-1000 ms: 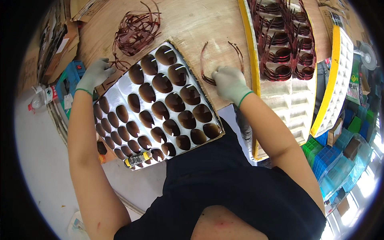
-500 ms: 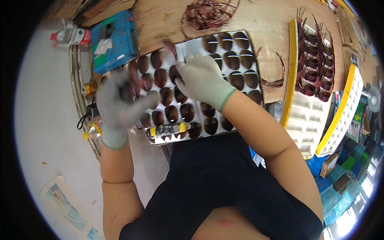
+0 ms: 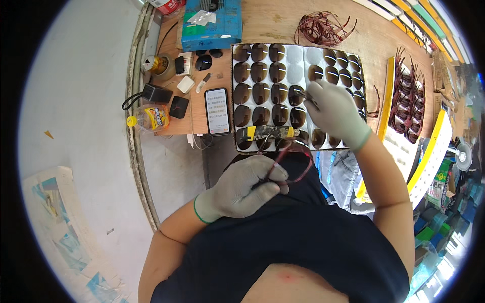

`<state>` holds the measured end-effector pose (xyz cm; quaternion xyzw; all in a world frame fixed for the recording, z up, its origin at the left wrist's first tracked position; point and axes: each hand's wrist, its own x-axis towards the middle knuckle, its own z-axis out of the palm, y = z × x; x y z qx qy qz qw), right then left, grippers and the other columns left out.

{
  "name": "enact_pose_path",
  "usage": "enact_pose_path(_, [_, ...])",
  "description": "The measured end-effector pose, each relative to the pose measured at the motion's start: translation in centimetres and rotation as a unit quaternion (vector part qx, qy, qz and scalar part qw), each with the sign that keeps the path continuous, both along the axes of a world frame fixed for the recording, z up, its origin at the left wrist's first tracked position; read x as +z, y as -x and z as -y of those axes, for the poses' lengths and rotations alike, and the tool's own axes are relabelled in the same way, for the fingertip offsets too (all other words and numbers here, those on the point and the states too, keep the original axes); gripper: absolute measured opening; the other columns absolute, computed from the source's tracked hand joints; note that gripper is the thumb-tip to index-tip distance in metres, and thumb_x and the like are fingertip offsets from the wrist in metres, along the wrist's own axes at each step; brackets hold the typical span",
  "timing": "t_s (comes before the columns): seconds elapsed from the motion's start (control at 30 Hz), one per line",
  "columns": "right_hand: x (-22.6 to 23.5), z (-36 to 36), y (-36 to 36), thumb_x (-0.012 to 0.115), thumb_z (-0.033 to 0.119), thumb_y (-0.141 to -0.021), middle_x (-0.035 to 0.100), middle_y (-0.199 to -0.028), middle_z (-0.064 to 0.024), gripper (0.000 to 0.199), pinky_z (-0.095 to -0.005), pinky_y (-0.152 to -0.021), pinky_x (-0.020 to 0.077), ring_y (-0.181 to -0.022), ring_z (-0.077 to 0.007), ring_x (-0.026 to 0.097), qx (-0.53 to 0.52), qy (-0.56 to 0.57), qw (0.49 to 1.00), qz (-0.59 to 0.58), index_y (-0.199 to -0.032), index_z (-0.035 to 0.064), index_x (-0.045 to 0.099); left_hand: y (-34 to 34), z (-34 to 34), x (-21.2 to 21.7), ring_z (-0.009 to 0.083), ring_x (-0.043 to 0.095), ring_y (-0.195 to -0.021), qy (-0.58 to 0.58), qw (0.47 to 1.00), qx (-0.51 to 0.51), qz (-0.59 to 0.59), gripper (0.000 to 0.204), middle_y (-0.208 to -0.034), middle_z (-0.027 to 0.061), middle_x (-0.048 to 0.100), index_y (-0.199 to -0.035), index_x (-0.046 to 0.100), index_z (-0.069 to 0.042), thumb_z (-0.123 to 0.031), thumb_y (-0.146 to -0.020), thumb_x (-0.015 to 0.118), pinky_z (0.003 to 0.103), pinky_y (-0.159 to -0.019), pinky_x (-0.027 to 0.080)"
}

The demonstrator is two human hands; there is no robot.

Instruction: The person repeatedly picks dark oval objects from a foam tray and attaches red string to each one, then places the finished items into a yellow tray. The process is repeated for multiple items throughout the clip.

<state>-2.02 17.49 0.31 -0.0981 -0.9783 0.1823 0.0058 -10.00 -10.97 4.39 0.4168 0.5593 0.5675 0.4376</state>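
Left hand [image 3: 241, 189], gloved, closed around dark red glasses frame [image 3: 288, 164], held below tray's near edge. Right hand [image 3: 336, 112], gloved, fingertips pinched on brown lens [image 3: 302, 96] over white lens tray [image 3: 295, 65]. Phone [image 3: 217, 110] laid just left of tray on worktop [image 3: 273, 22].

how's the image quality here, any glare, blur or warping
Head view: strong fisheye warp, the table edge bows and black corners ring the picture; bright blown-out light at the lower right rim; small glints on the brown lenses in the tray; the left hand and right hand look sharp.
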Motion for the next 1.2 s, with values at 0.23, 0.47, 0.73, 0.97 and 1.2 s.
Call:
enact_pose_path(0.23, [6.4,10.6,-7.7,0.076,0.001,-0.092,0.067,-0.111,-0.0091,0.045,-0.0299,-0.086,0.0531,-0.096,-0.0133,0.066,-0.204,0.552,0.761,-0.274,-0.131,-0.0039,0.056,0.7,1.1,-1.2,0.0180,0.075,-0.089,0.061,0.990,0.087,0.092,0.017,-0.093,0.0124,0.077,-0.115,0.060,0.005,-0.007,-0.107,0.051,0.033,-0.083,0.059])
enact_pose_path(0.47, [5.9,13.1,-7.8,0.068,0.002,-0.101,0.070,-0.102,-0.0089,0.024,-0.0251,-0.077,0.0560,-0.088,-0.0117,0.069,-0.212,0.622,0.725,-0.205,-0.123,-0.0062,0.064,0.2,0.5,1.0,0.0240,0.075,-0.081,0.059,0.981,-0.016,-0.183,0.022,-0.089,0.0147,0.076,-0.119,0.062,0.006,-0.010,-0.107,0.052,0.035,-0.075,0.058])
enact_pose_path(0.73, [6.5,10.1,-9.7,0.064,0.020,-0.106,0.068,-0.086,-0.0070,0.025,-0.0290,-0.072,0.0542,-0.080,-0.0129,0.067,-0.117,0.669,0.733,-0.030,-0.105,-0.0050,0.067,-0.2,0.9,3.3,0.0300,0.075,-0.075,0.036,0.992,-0.090,-0.082,0.025,-0.084,0.0149,0.073,-0.121,0.063,0.008,-0.009,-0.104,0.057,0.038,-0.070,0.058])
enact_pose_path(0.97, [3.7,12.3,-11.5,0.066,0.030,-0.105,0.067,-0.080,-0.0067,0.035,-0.0291,-0.065,0.0518,-0.070,-0.0130,0.063,-0.164,0.706,0.683,-0.090,-0.091,-0.0016,0.066,-1.0,0.5,3.2,0.0334,0.072,-0.065,0.004,0.976,-0.081,-0.204,0.014,-0.074,0.0134,0.071,-0.101,0.064,0.003,-0.010,-0.102,0.059,0.041,-0.061,0.055])
enact_pose_path(1.2, [3.6,14.6,-11.3,0.059,0.029,-0.107,0.068,-0.081,-0.0063,0.033,-0.0294,-0.066,0.0504,-0.071,-0.0134,0.063,-0.242,0.720,0.640,-0.112,-0.101,-0.0030,0.067,-1.4,0.9,1.4,0.0307,0.074,-0.070,0.020,0.986,-0.081,-0.144,0.022,-0.076,0.0134,0.073,-0.117,0.065,0.006,-0.006,-0.100,0.058,0.039,-0.066,0.057])
